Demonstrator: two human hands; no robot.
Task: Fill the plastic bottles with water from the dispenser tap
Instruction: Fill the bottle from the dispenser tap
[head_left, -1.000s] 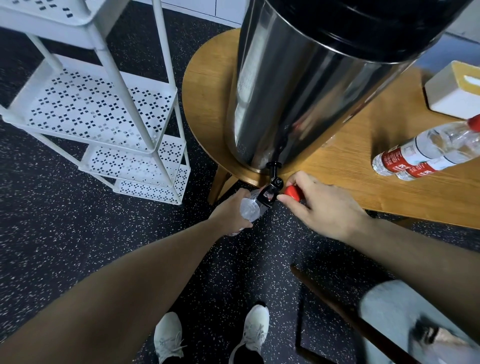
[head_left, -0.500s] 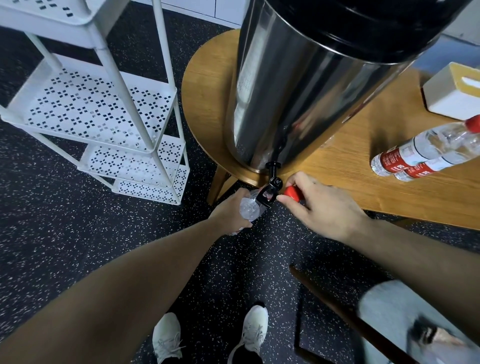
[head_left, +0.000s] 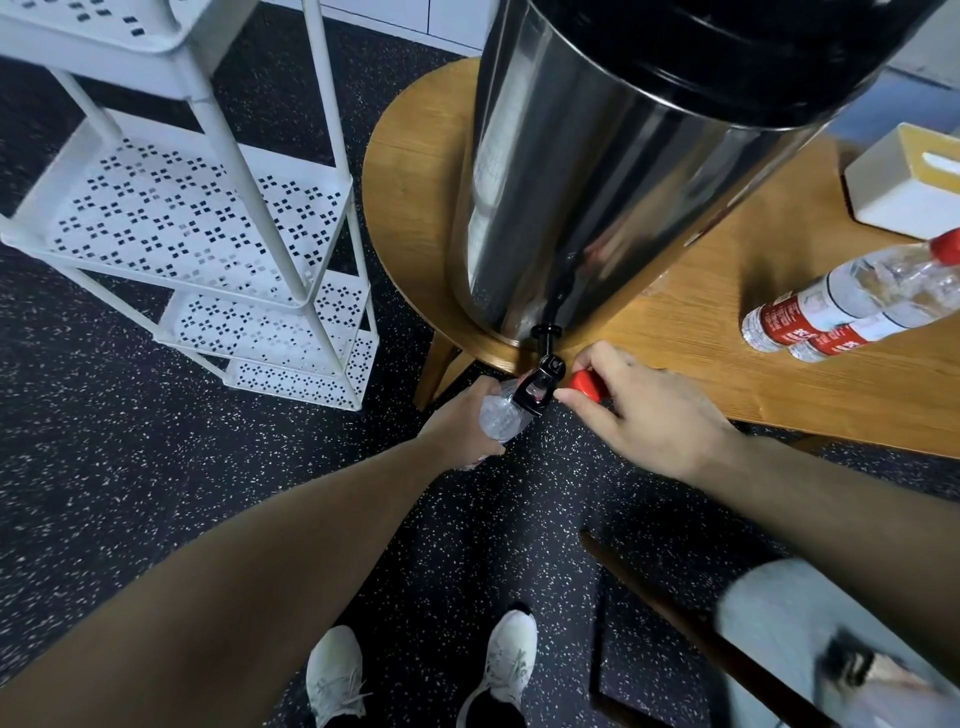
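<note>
Red lever (head_left: 584, 385) is being pinched by right hand (head_left: 652, 413); bottle (head_left: 501, 415) is being gripped under tap (head_left: 537, 387) by left hand (head_left: 462, 426).

We see a white metal shelf rack (head_left: 208, 218) standing on the dark speckled floor (head_left: 130, 457) at the left, its tiers punched with a small diamond pattern. Beside it stands a round-cornered wooden bench (head_left: 701, 374), one slanted leg (head_left: 439, 364) showing under its near edge. On the bench at the far right sits a white box with a yellow top (head_left: 904, 182), partly cut off by the frame edge. At the bottom we see a pair of white sneakers (head_left: 421, 675) on the floor, toes pointing towards the bench. To the right of them a dark wooden bar (head_left: 675, 618) runs diagonally, and a pale grey, blurred shape (head_left: 810, 639) lies in the lower right corner.
</note>
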